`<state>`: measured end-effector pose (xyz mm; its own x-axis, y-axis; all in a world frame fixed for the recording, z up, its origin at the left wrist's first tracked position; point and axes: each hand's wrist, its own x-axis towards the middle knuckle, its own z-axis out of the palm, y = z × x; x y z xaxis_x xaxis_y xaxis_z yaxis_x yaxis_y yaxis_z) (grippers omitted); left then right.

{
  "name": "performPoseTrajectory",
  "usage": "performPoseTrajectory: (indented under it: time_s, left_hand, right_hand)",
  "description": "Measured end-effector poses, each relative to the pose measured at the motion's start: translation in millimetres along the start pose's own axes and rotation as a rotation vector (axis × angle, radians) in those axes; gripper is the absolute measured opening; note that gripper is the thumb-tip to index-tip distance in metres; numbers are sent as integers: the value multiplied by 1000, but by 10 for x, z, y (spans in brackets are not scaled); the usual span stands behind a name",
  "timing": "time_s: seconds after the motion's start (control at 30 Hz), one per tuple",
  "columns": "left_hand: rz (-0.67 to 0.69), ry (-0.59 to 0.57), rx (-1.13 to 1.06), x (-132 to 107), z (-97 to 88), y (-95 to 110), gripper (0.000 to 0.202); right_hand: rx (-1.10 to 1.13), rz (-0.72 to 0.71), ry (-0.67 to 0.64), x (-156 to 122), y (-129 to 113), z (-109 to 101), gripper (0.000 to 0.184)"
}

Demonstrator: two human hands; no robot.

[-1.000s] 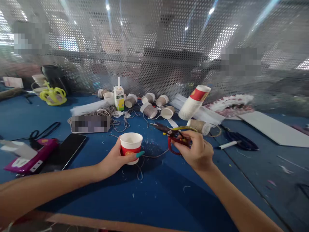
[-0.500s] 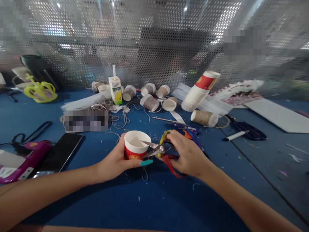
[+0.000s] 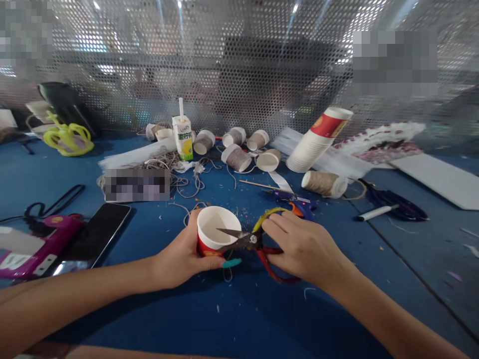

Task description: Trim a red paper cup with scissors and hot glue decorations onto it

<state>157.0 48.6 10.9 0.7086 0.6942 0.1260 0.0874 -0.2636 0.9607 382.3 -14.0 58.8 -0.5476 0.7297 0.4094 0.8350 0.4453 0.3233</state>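
Note:
A white and red paper cup [image 3: 216,225] is held upright, slightly tilted, in my left hand [image 3: 179,252], with the thumb across its front and the other fingers hidden behind it. My right hand [image 3: 303,244] grips a pair of scissors [image 3: 253,239] by its yellow and red handles. The scissors' blades are apart and straddle the cup's wall on the right, one inside the cup and the other outside. A thin loop of cord hangs just below the cup.
Behind the hands stand a juice carton [image 3: 183,138], several twine-wrapped cups [image 3: 237,158] and a leaning stack of paper cups [image 3: 318,140]. A glue gun [image 3: 299,199] lies beyond my right hand. To the left are a phone [image 3: 98,234] and a magenta tool [image 3: 48,244]. A marker [image 3: 377,213] lies right.
The scissors' blades have come over the cup's rim with their handles spread wider. The whole scene has shifted slightly right in view.

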Motion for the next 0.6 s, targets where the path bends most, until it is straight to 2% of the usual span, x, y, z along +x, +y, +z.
performPoseTrajectory:
  time_s: [0.2,0.43,0.6]
  left_hand:
    - [-9,-5,-42,-12,0,6,61]
    - [-32,-9,-71,-10,14,25,58]
    - [5,-38,-37,-35,6,21,59]
  right_hand:
    - [-14,-48,36,7,44,-20,10]
    - [-13,-58,18,-13,69,-21,14]
    - [22,-38,33,3,14,-16,16]
